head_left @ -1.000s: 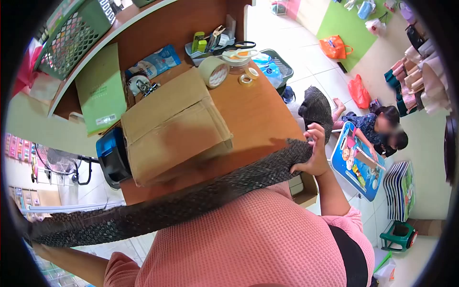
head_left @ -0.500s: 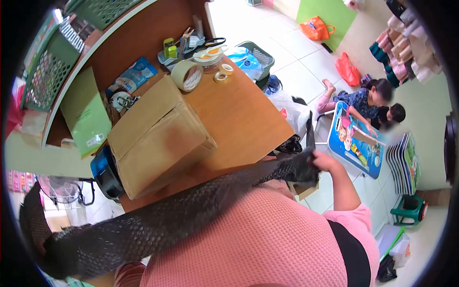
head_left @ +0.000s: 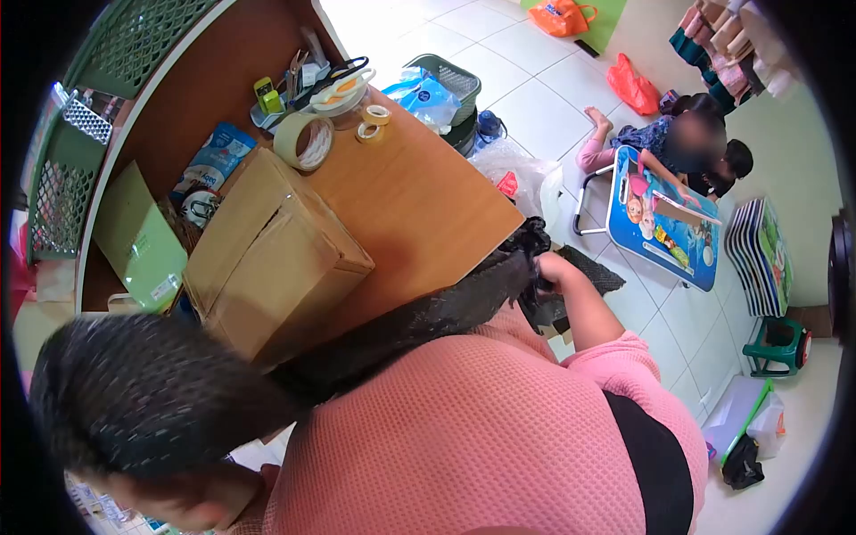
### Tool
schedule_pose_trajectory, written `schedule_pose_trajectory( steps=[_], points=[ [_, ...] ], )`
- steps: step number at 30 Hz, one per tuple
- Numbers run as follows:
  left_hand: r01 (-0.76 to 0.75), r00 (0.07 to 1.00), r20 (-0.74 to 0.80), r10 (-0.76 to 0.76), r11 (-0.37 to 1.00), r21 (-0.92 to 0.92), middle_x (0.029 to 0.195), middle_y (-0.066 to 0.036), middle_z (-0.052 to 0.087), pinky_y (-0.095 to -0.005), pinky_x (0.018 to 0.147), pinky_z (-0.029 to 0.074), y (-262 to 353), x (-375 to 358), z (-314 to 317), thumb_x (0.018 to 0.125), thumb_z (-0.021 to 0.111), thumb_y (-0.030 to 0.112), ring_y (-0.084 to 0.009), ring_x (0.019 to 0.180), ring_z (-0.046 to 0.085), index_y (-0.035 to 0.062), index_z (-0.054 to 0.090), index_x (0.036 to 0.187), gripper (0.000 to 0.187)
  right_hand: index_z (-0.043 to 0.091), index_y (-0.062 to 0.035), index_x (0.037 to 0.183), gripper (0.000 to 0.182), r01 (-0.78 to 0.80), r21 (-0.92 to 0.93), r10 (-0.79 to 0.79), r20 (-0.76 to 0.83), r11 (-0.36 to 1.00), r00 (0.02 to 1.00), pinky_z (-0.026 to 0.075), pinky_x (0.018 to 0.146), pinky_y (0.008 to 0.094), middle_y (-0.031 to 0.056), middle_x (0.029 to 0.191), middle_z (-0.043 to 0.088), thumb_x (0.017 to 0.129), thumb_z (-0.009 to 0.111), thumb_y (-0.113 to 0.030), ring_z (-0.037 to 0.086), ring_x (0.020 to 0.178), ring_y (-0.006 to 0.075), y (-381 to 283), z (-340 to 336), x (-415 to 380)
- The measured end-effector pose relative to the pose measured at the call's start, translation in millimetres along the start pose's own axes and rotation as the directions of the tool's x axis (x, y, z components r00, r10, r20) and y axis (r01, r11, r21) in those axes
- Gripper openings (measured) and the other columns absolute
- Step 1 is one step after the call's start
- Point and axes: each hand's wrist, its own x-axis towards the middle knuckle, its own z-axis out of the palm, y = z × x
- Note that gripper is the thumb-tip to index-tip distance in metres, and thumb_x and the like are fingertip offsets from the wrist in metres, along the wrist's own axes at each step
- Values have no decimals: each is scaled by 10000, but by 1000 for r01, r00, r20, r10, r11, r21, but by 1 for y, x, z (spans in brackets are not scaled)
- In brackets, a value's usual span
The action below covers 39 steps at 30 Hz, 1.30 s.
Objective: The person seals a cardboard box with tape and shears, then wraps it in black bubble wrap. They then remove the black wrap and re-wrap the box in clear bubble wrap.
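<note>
A long sheet of black bubble wrap (head_left: 160, 392) stretches across the front of my pink top, its left part bulging and blurred by motion. My left hand (head_left: 178, 501), at the bottom left, grips the lower edge of this part; its fingers are blurred and partly covered. My right hand (head_left: 555, 270) is closed on the gathered right end of the wrap, just beyond the corner of the wooden table (head_left: 428, 209). On the table, behind the wrap, sits a closed, worn cardboard box (head_left: 285, 254).
Tape rolls (head_left: 303, 141) and a container stand behind the box. A green folder (head_left: 143, 236) leans at left. Two people sit on the floor by a small blue folding table (head_left: 664, 218). A green stool (head_left: 774, 346) and green basket (head_left: 453, 85) are on the floor.
The left part of the wrap has swung up and bulged nearer the camera. My right hand has moved left and down a little, and the whole view has shifted.
</note>
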Motion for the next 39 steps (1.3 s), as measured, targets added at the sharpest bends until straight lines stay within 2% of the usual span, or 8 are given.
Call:
schedule_pose_trajectory(
  steps=[5, 8, 15, 19, 23, 30, 34, 39],
  points=[
    [-57, 994, 97, 54, 998, 27, 1495, -208, 450, -448, 1147, 379, 7, -2, 15, 853, 817, 201, -327, 1354, 466, -73, 341, 1507, 855, 727, -36, 1077, 328, 598, -780, -85, 593, 183, 800, 538, 839, 440, 228, 1027, 713, 849, 617, -246, 687, 937, 369, -96, -43, -93],
    [10, 999, 34, -18, 979, 202, 1495, -231, 437, -440, 1162, 344, 12, 3, 13, 838, 825, 204, -343, 1359, 457, -91, 323, 1508, 888, 708, -18, 1028, 297, 548, -694, -498, 305, 467, 812, 516, 845, 468, 248, 988, 701, 819, 606, -203, 678, 921, 396, -165, -66, -196],
    [-254, 915, -272, 298, 949, 188, 1373, -243, 559, -410, 1099, 417, 2, 34, -108, 936, 634, 141, -310, 1254, 559, -105, 521, 1375, 516, 588, -27, 1111, 243, 969, -243, -843, -512, -41, -164, 496, 805, 263, 42, 965, 656, 869, 597, -45, 621, 891, 106, -259, -108, -197],
    [13, 699, -711, 75, 993, 118, 1349, -213, 589, -380, 1047, 448, 41, 42, -106, 877, 719, 221, -292, 1189, 603, -91, 521, 1381, 625, 521, -63, 1065, 242, 974, 69, -739, -664, -217, -118, 501, 780, 233, 8, 921, 617, 897, 690, -25, 605, 850, 93, -306, -99, -208],
    [388, 739, 64, -670, 501, 773, 1286, -164, 607, -351, 1018, 430, 78, 44, -111, 788, 800, 274, -254, 1206, 561, -52, 547, 1353, 699, 525, -64, 1062, 240, 940, 117, -803, -559, -321, -205, 505, 769, 232, 8, 918, 617, 895, 691, -19, 606, 845, 89, -335, -54, -254],
    [-60, 998, -2, 67, 899, 433, 1454, -203, 513, -417, 1078, 411, 81, 93, -40, 750, 590, 832, -307, 1290, 545, -32, 298, 1546, 1211, 532, -66, 1056, 238, 849, 273, -879, -299, -453, -372, 512, 749, 230, 7, 913, 618, 890, 692, -8, 607, 836, 83, -401, 49, -337],
    [-147, 939, 326, 106, 984, 104, 1303, -113, 646, -339, 1030, 463, 56, 119, 8, 691, 916, 116, -203, 1189, 607, 6, 498, 1426, 853, 568, -42, 1022, 101, 795, 410, -891, -133, -447, -433, 524, 713, 220, 28, 892, 659, 952, 636, -67, 598, 762, 73, -425, 70, -352],
    [-1, 984, 175, -1, 1000, 13, 1026, -63, 758, -302, 889, 540, 41, 129, 4, 803, 834, 98, -130, 938, 694, 5, 734, 1111, 337, 590, -19, 1135, 217, 689, 725, -996, 52, -15, -77, 542, 873, 293, 132, 1130, 690, 948, 638, -118, 660, 1052, 165, -421, 65, -365]
  ],
)
